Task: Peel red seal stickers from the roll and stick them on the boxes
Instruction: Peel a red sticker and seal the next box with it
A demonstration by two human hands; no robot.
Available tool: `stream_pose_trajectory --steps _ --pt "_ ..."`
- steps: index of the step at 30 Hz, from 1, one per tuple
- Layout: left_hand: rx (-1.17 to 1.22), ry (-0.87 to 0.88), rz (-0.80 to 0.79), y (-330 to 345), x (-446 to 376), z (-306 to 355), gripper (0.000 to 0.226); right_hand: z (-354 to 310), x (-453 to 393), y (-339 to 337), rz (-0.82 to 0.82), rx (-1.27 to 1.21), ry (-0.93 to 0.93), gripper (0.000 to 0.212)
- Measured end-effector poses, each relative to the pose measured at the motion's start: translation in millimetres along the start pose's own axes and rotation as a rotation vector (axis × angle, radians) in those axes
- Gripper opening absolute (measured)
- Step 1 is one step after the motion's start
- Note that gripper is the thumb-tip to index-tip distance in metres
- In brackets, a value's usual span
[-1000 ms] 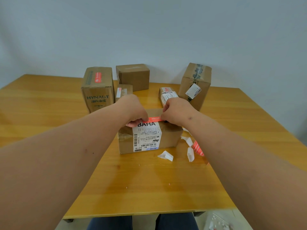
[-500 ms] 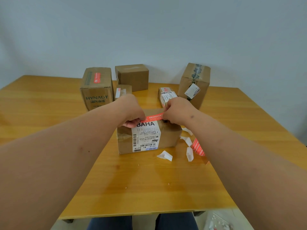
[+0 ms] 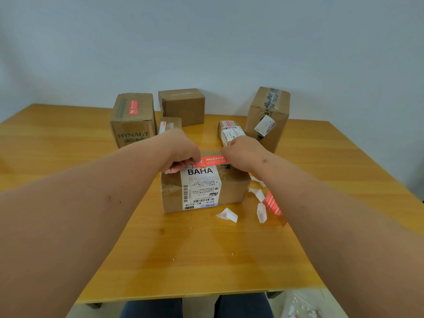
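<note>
Head view: a wooden counter (image 3: pixel 114 203) fills the lower frame, with a pale wall behind it. At its middle sits a brown cardboard box (image 3: pixel 231 191) bearing a white shipping label (image 3: pixel 200 187) printed "BAHA", which wraps from the top down the near face. Across the top near edge of this box stretches a red seal sticker (image 3: pixel 212 160), held level between both hands. The left hand (image 3: pixel 181 152) has its fingers curled down and pinches the sticker's left end, fingertips on the box top. The right hand (image 3: pixel 241 153) is curled too and grips the sticker's right end; whether that end already lies flat on the cardboard is hard to tell, since the knuckles cover it.

The sticker roll (image 3: pixel 273 204) lies on the counter just right of the box, half hidden by the right forearm. White backing scraps (image 3: pixel 227 215) are scattered near it, in front of and beside the box.

Farther back stand other boxes: a HYNAUT box (image 3: pixel 132 125) with a red sticker on its top, a small box (image 3: pixel 171 123) beside it, a plain box (image 3: pixel 182 106) near the wall, a small labelled parcel (image 3: pixel 229 133), and a tall box (image 3: pixel 268 115) with a hanging tag at the right.

Below the counter edge dark trouser legs (image 3: pixel 241 306) show.
</note>
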State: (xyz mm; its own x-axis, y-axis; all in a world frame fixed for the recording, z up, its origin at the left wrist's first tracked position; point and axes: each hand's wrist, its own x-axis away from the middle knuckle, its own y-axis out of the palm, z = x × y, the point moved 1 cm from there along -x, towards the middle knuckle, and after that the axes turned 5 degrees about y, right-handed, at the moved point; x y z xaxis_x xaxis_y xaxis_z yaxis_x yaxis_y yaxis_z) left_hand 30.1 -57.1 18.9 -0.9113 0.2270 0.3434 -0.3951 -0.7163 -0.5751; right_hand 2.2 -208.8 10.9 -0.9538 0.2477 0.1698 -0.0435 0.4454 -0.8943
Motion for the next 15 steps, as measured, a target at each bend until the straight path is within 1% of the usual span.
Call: stream_pose_trajectory --steps 3,8,15 --pt "-0.056 0.015 0.011 1.3 -0.4 0.9 0.020 -1.6 -1.6 3.0 0.018 0.107 0.007 0.026" --pt "-0.132 0.040 0.034 4.6 -1.2 1.3 0.028 -2.8 -5.5 6.9 0.037 0.229 -0.016 0.032" --pt "-0.181 0.057 0.041 6.2 -4.1 0.0 0.022 -1.5 -9.8 9.6 0.057 0.281 -0.018 0.034"
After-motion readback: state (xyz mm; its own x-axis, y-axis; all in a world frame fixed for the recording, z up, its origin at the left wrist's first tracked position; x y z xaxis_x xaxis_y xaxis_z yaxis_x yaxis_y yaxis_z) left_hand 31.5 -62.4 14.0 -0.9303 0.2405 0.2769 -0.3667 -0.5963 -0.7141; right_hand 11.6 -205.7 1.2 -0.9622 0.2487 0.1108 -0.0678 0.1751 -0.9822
